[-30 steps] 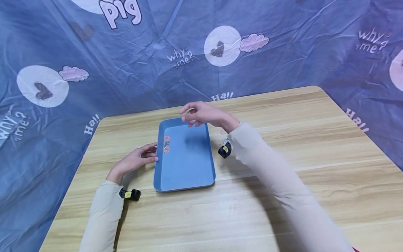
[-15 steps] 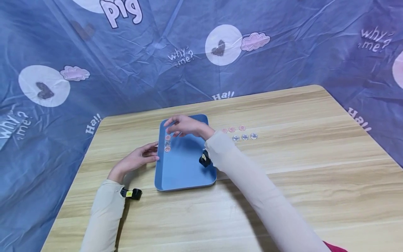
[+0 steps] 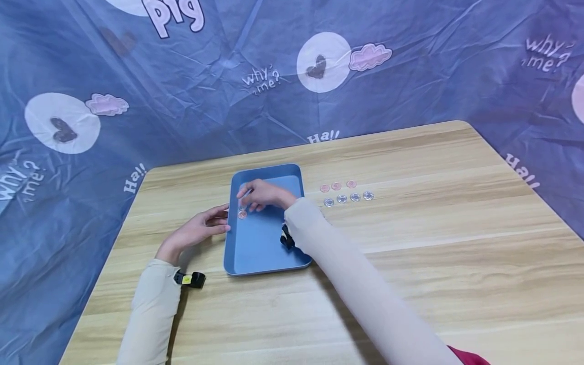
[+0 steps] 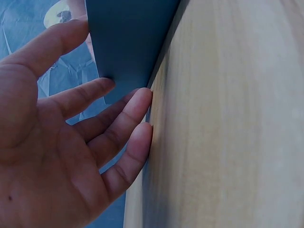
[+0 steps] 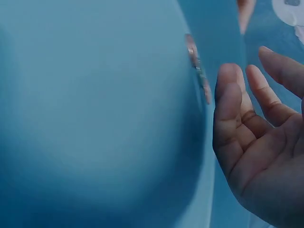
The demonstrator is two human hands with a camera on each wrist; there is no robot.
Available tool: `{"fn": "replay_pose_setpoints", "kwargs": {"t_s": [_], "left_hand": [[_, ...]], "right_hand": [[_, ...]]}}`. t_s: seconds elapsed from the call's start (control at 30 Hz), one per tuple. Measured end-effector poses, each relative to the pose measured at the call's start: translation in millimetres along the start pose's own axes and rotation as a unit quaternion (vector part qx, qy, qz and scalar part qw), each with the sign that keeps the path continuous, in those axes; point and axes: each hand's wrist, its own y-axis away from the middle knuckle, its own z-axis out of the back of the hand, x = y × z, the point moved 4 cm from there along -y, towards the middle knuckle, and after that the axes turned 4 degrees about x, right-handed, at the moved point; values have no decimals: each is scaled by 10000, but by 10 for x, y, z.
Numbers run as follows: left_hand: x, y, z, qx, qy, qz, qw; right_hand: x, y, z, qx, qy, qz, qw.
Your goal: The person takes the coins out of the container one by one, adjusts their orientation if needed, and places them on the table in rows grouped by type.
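A blue rectangular tray [image 3: 269, 253] lies on the wooden table. My left hand [image 3: 196, 233] is at its left side, fingertips against the tray's outer wall [image 4: 123, 42] and fingers loosely bent. My right hand [image 3: 262, 195] hovers over the tray's left part, fingers half bent and apart in the right wrist view, with nothing seen between them. Close to those fingers, a short line of coins runs along the left wall: a reddish coin [image 5: 191, 50], a silvery coin [image 5: 198, 67] and another reddish coin [image 3: 242, 215]. The right hand covers part of this line in the head view.
Right of the tray, two rows of coins lie on the table [image 3: 410, 253]: three reddish coins [image 3: 336, 186] behind and several silvery coins [image 3: 341, 198] in front. A blue patterned cloth [image 3: 205, 101] hangs behind the table.
My right hand has moved from the tray's far edge leftward and nearer, down toward the coin line. Its arm now uncovers the coins on the right. The left hand has stayed still.
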Motion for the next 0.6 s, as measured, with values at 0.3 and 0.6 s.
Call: {"fn": "replay_pose_setpoints", "kwargs": {"t_s": [0.3, 0.6], "left_hand": [[-8, 6, -2, 27, 42, -17, 10000], [-4, 2, 6, 26, 65, 28, 10000]], "right_hand": [[-77, -58, -87, 143, 380, -42, 9992], [-121, -111, -77, 70, 694, -187, 9974]]}}
